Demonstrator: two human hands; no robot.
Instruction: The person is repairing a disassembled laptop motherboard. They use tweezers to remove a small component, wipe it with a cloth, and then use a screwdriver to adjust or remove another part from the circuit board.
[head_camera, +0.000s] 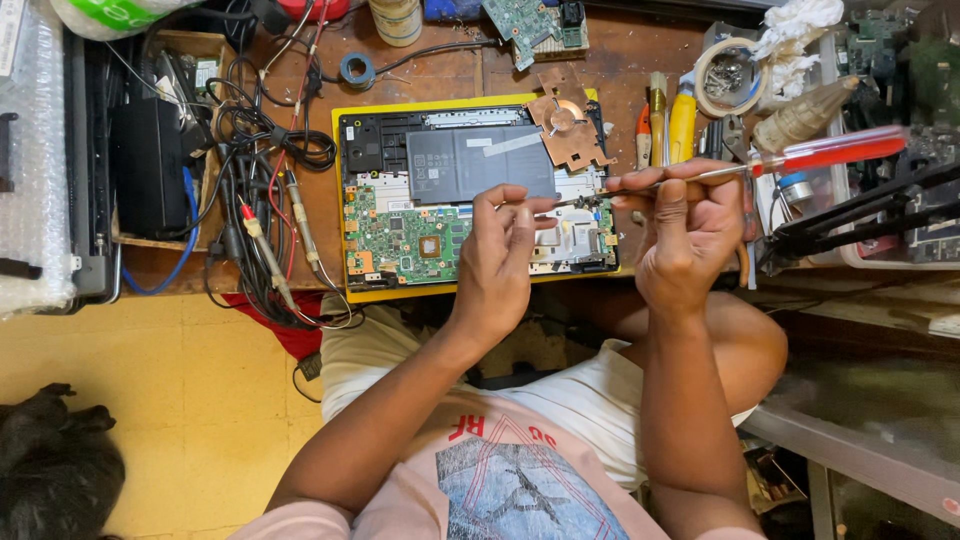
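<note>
Right hand (690, 225) closed around long screwdriver with translucent red handle (835, 150), shaft level above opened laptop with green circuit board and dark battery (470, 195). Left hand (505, 250) pinching fingertips at the metal tip, something tiny perhaps held; cannot tell. Tangled cables (265, 200) well left.

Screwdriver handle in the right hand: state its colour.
Translucent red; the screwdriver handle shows best in the head view, held by the right hand.

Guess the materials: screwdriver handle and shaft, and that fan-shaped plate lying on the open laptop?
Screwdriver handle: translucent red plastic, likely, glossy with light passing through. Shaft, pinched between right hand and left hand: bare steel by its thin grey shine. Plate: copper-coloured sheet metal, matte, probably copper.
</note>
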